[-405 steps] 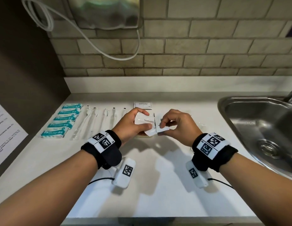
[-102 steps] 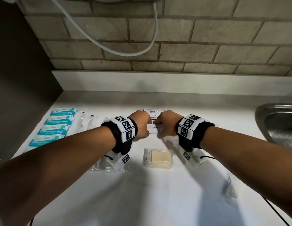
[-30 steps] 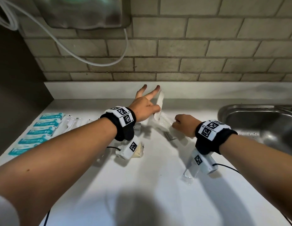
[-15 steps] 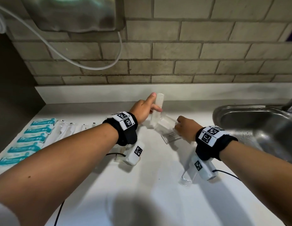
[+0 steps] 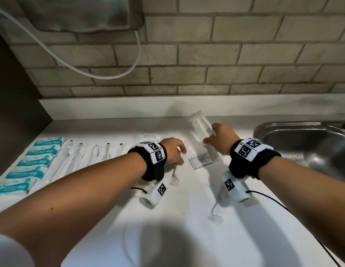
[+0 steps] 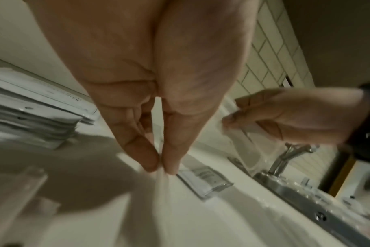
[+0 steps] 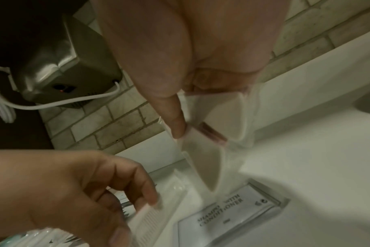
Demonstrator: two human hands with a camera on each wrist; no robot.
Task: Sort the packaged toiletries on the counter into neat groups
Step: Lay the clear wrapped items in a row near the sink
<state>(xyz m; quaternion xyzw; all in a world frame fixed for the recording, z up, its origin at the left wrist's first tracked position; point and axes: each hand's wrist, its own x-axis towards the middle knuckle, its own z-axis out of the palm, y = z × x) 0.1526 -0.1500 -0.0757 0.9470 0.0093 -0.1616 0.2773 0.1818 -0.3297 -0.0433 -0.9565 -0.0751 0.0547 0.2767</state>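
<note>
My right hand grips clear-wrapped white combs that stick up toward the back wall; in the right wrist view the thumb presses on the comb packets. Lower and to the left, my left hand pinches one thin comb packet that hangs down; thumb and forefinger meet on it in the left wrist view. A shampoo sachet lies flat between the hands, and another sachet lies farther back.
Teal packets lie in a column at the far left, with wrapped toothbrushes in a row beside them. A steel sink lies to the right. A clear packet rests on the counter below my right wrist.
My left hand came down and left from the raised combs, now pinching one comb packet. My right hand rose and holds the other comb packets upright.
</note>
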